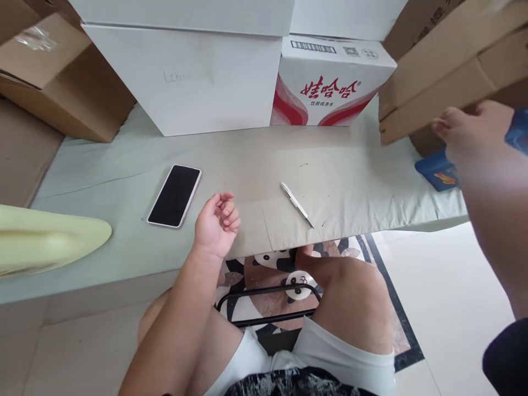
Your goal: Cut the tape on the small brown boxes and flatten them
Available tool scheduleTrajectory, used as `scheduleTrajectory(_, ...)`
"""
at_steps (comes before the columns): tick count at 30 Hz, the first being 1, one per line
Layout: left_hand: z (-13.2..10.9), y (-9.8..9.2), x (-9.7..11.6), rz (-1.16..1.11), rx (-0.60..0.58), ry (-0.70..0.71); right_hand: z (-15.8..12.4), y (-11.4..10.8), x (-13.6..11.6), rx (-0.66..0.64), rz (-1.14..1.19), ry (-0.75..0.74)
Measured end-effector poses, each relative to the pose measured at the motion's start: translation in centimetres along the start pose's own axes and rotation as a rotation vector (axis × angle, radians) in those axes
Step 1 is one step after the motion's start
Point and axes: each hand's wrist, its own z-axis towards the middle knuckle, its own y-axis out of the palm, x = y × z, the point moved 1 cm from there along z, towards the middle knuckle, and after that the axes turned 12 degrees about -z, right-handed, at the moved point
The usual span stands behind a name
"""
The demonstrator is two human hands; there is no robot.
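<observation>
My left hand (218, 223) hovers over the cloth near its front edge, palm turned up and fingers loosely curled in, with nothing in them. Left of it lies a phone (175, 196) with a dark screen and a pale rim. A white pen (297, 204) rests on the cloth to its right, tip pointing toward the front edge. Over on the far right, my right hand (474, 135) is at the lower edge of a brown cardboard box (437, 77). A blue item with an orange picture (438, 170) shows partly behind that hand; its fingertips are not clear.
Along the back stand a large white box (185, 82) and a white-and-red water carton (330, 88). Brown cardboard boxes (82, 82) are at the left, above a pale yellow curved object (49, 239). A light green cloth (247, 159) covers the table. My knees are below its front edge.
</observation>
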Motion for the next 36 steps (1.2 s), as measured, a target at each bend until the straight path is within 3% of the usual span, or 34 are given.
scheduleTrajectory(3, 0.2, 0.5, 0.2, -0.018, -0.022, 0.001, 0.4, 0.9, -2.4, -0.1, 0.056, 0.156)
scheduleTrajectory(11, -1.0, 0.2, 1.4, -0.011, -0.067, 0.041, -6.4, -1.4, -4.5, -0.254, 0.033, 0.134)
scheduleTrajectory(15, -2.0, -0.8, 2.3, -0.025, -0.09, 0.101, -9.1, -2.4, -7.0, -0.329, 0.016, 0.041)
scheduleTrajectory(18, -2.9, -1.4, 3.6, -0.091, -0.119, 0.107, -11.5, -1.8, -10.3, -0.408, 0.002, -0.133)
scheduleTrajectory(23, -3.9, -3.1, 6.5, -0.243, -0.144, 0.145, -18.7, 3.6, -18.2, -0.623, -0.044, -0.519)
scheduleTrajectory(25, -4.1, -4.2, 7.7, -0.273, -0.143, 0.167, -23.1, 6.7, -22.2, -0.685, -0.048, -0.694)
scheduleTrajectory(28, -4.2, -6.0, 9.5, -0.279, -0.131, 0.191, -30.5, 11.3, -29.0, -0.785, -0.062, -1.127)
scheduleTrajectory(30, -4.2, -7.1, 10.7, -0.29, -0.112, 0.212, -35.0, 13.8, -33.8, -0.797, -0.079, -1.293)
scheduleTrajectory(33, -4.2, -8.6, 12.1, -0.325, -0.07, 0.26, -40.3, 16.5, -40.2, -0.854, -0.048, -1.357)
scheduleTrajectory(36, -4.1, -9.7, 12.8, -0.314, -0.058, 0.272, -43.5, 18.1, -44.4, -0.913, -0.055, -1.317)
